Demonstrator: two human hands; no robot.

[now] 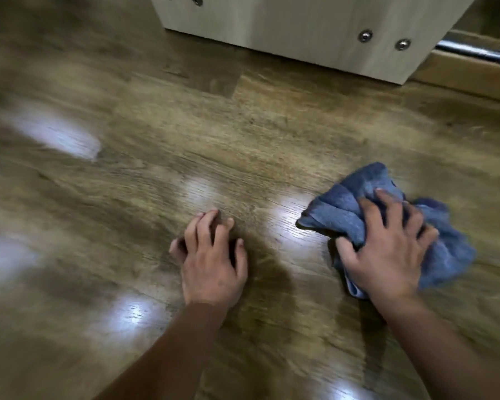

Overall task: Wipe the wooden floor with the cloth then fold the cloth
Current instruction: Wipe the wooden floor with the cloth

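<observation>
Stretching across the whole room, the wooden floor (pixel 162 134) shows brown grain with several pale patches of reflected light. Beyond the hands stands a light wooden cabinet (pixel 286 27), its corner fitted with round metal studs (pixel 365 36), and a chrome bar (pixel 474 51) runs along to its right. The blue cloth (pixel 355 203) lies bunched on the floor on the right side. The right hand (pixel 387 249) presses down on it, fingers spread and curling into its folds, thumb tucked against its near edge. The left hand (pixel 211 261) rests on bare boards well apart from the cloth, fingers bent, holding nothing.
</observation>
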